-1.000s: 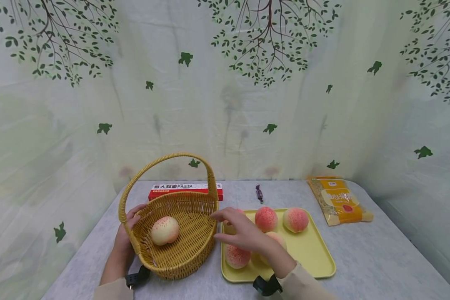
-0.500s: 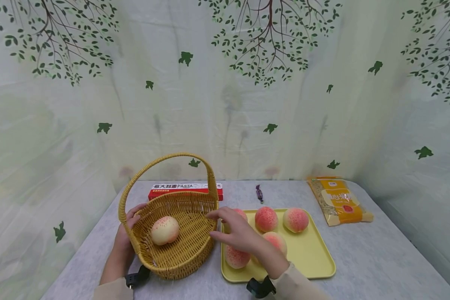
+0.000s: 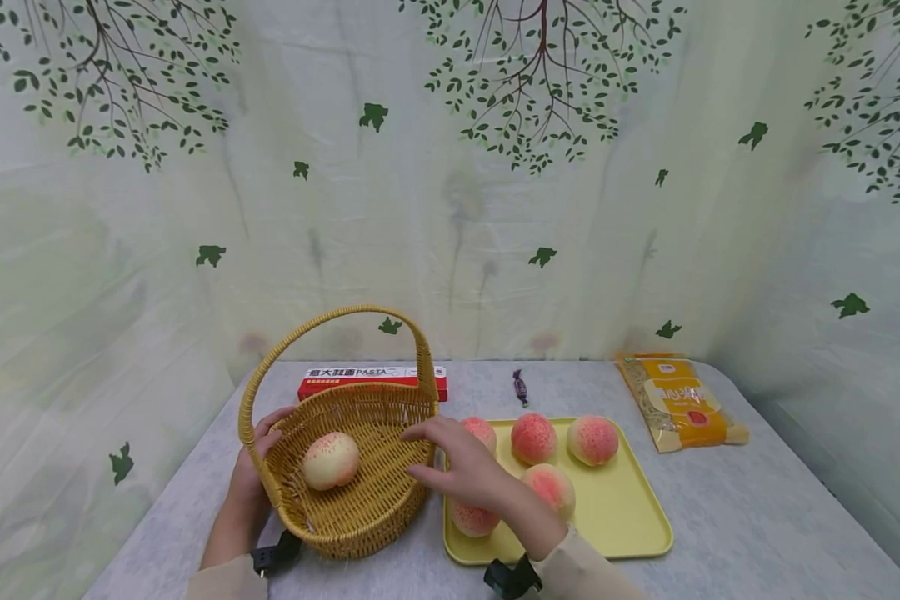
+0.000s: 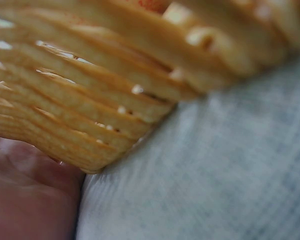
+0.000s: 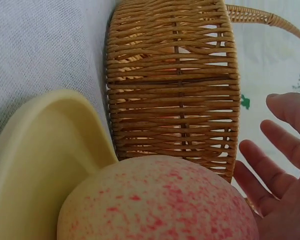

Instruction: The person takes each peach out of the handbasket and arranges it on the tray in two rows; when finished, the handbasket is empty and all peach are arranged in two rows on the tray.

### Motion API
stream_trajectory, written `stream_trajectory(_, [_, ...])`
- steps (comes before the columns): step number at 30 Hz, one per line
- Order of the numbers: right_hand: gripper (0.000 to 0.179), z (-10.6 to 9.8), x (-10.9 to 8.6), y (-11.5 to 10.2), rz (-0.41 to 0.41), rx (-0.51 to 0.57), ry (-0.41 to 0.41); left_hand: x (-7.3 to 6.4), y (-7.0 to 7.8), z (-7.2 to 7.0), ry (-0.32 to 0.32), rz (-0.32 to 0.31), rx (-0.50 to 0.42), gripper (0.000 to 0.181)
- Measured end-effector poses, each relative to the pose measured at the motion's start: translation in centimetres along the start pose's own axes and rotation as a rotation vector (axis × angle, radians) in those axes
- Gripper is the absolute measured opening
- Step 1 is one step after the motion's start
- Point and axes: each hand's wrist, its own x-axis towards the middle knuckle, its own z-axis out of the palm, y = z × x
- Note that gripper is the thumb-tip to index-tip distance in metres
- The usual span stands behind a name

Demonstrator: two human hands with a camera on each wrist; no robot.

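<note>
A yellow wicker basket (image 3: 367, 533) with a tall hooped handle stands on the table; a pale pink-speckled peach (image 3: 331, 461) lies inside. My left hand (image 3: 249, 467) holds the basket's left side near the rim; in the left wrist view its palm (image 4: 30, 195) lies against the woven wall. My right hand (image 3: 465, 467) hovers at the basket's right rim, fingers spread and holding nothing. Beneath and beside it, a yellow tray (image 3: 622, 508) bears several peaches (image 3: 533, 438), one partly hidden by the hand. In the right wrist view a speckled peach (image 5: 160, 205) fills the foreground.
Behind the basket lies a red and white pasta box (image 3: 438, 383). A purple wrapped candy (image 3: 521, 388) is at the back middle, and a yellow food bag (image 3: 678, 402) at the back right. A printed curtain (image 3: 450, 208) encloses the table.
My right hand has moved slightly left, farther over the basket's right rim, and more of the tray's peaches shows. The left hand and the basket stay in place.
</note>
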Motion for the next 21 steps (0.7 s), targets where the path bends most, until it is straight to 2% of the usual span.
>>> stream_trajectory(8, [0.037, 0.2, 0.2, -0.2, -0.005, 0.003, -0.005, 0.5, -0.7, -0.4, 0.012, -0.016, 0.018, 0.044])
stream_trajectory(21, [0.043, 1.1, 1.5, -0.7, -0.011, 0.004, -0.056, 0.3, -0.4, -0.3, 0.009, -0.024, 0.022, 0.046])
